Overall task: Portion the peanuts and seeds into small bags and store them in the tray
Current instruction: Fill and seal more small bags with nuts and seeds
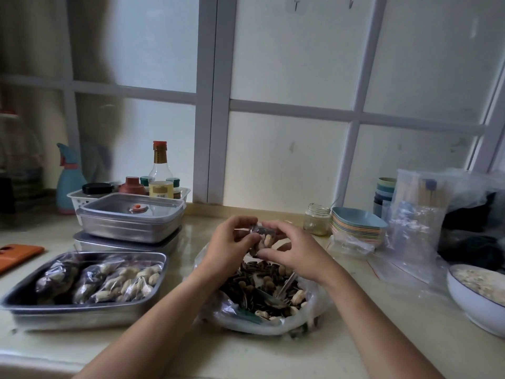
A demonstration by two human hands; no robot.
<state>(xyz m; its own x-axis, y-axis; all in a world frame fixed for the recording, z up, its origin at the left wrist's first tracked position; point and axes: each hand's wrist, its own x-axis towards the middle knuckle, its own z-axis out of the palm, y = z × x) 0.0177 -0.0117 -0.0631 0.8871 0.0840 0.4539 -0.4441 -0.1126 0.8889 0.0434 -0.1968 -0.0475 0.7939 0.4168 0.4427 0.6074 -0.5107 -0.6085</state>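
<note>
We're gripping a filled small bag (263,238) with left hand (229,242) and right hand (293,251), fingers (241,221) curled round it, over the bulk bag (218,307) that's looking far from empty, several packed bags (109,280) sitting in the tray (82,318).

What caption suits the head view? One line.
Left hand and right hand hold a small bag over the mix; filled bags in tray.

Two hands (232,243) (296,251), two lidded boxes (128,228), one jar (317,221)
</note>
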